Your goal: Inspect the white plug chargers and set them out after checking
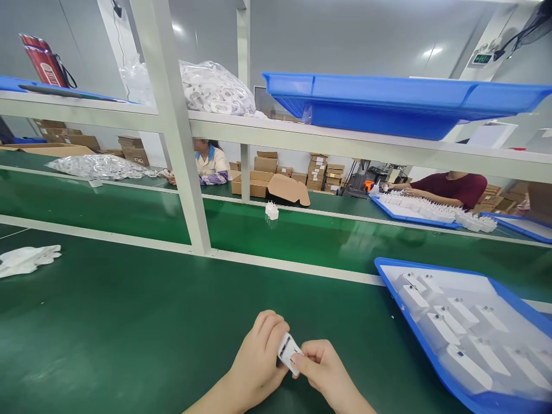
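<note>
Both of my hands meet low in the middle of the view, over the green work table (142, 339). Between them is a small white power adapter (290, 352) with dark slots on the face turned up. My left hand (261, 359) has its fingers wrapped round the adapter's left side. My right hand (323, 368) pinches its lower right end, the thumb lying on the face. Part of the adapter is hidden under the fingers. To the right, a blue-rimmed tray (414, 322) holds several white adapter pieces (468, 368), spaced apart on a pale lining.
A white glove (28, 260) lies at the far left. Behind a frame post (176, 126), white plugs (271, 210) sit on the green conveyor belt (319, 236). Overhead, a shelf bears a blue tray (388, 98) and a bag of white parts (215, 89). Two people sit across.
</note>
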`<control>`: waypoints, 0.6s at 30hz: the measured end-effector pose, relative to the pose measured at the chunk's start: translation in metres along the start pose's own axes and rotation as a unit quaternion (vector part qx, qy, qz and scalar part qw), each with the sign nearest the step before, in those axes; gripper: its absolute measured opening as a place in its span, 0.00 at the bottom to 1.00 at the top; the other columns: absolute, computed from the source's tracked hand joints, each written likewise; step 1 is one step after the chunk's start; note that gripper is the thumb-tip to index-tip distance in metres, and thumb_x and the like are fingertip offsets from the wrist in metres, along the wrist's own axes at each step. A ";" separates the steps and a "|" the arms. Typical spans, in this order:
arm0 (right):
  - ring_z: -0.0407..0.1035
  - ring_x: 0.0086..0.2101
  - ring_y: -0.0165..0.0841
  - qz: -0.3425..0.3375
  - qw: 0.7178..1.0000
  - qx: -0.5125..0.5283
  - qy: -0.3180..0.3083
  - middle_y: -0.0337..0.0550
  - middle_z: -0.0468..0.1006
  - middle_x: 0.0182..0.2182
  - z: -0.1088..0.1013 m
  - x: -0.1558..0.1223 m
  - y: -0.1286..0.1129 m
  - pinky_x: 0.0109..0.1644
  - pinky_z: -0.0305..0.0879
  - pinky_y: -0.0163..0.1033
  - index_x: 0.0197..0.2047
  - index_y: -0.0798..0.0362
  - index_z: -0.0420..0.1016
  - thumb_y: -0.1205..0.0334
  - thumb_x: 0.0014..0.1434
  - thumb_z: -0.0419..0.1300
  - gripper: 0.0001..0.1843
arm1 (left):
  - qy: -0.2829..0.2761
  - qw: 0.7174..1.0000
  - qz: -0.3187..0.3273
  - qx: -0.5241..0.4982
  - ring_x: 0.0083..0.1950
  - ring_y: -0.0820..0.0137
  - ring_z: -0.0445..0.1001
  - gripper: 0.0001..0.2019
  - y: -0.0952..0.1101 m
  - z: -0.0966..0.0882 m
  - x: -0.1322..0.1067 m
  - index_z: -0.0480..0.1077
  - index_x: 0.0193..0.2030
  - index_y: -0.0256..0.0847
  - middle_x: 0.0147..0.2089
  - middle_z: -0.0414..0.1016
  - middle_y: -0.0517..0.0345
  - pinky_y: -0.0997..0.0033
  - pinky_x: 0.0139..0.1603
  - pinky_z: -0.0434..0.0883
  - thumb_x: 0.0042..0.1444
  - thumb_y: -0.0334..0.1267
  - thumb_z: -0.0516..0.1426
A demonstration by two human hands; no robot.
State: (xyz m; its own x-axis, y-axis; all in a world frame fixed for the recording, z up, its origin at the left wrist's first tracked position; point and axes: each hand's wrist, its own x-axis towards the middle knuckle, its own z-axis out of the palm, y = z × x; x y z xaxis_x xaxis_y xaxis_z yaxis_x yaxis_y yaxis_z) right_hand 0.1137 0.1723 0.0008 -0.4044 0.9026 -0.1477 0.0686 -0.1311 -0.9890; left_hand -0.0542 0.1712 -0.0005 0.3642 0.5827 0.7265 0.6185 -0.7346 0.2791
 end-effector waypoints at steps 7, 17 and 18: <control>0.40 0.13 0.20 0.030 0.999 0.019 0.011 0.26 0.50 0.09 -0.003 0.000 0.003 0.19 0.31 0.36 0.17 0.55 0.68 0.33 0.45 0.63 0.30 | -0.063 0.991 -0.107 -0.050 0.41 0.61 0.65 0.22 0.012 -0.005 0.005 0.55 0.43 0.42 0.41 0.65 0.52 0.59 0.37 0.73 0.44 0.22 0.58; 0.43 0.12 0.20 0.025 0.999 0.004 0.029 0.26 0.51 0.08 0.005 0.003 0.009 0.18 0.33 0.35 0.14 0.51 0.57 0.30 0.42 0.61 0.33 | -0.044 0.994 -0.070 -0.074 0.40 0.62 0.65 0.11 0.016 -0.018 0.010 0.56 0.44 0.41 0.39 0.64 0.52 0.59 0.36 0.71 0.56 0.31 0.53; 0.43 0.12 0.20 0.024 0.999 0.003 0.024 0.27 0.51 0.08 0.006 0.003 0.009 0.17 0.34 0.35 0.14 0.51 0.57 0.30 0.42 0.61 0.33 | -0.036 0.996 -0.057 -0.059 0.40 0.61 0.66 0.10 0.015 -0.016 0.009 0.56 0.43 0.41 0.38 0.65 0.52 0.59 0.36 0.71 0.56 0.31 0.54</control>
State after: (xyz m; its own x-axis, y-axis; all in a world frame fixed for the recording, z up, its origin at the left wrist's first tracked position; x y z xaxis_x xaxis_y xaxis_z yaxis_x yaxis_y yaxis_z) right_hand 0.1081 0.1715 -0.0088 -0.3567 0.9138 -0.1941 0.0803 -0.1770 -0.9809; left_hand -0.0526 0.1596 0.0209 0.3478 0.6845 0.6407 0.5746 -0.6956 0.4312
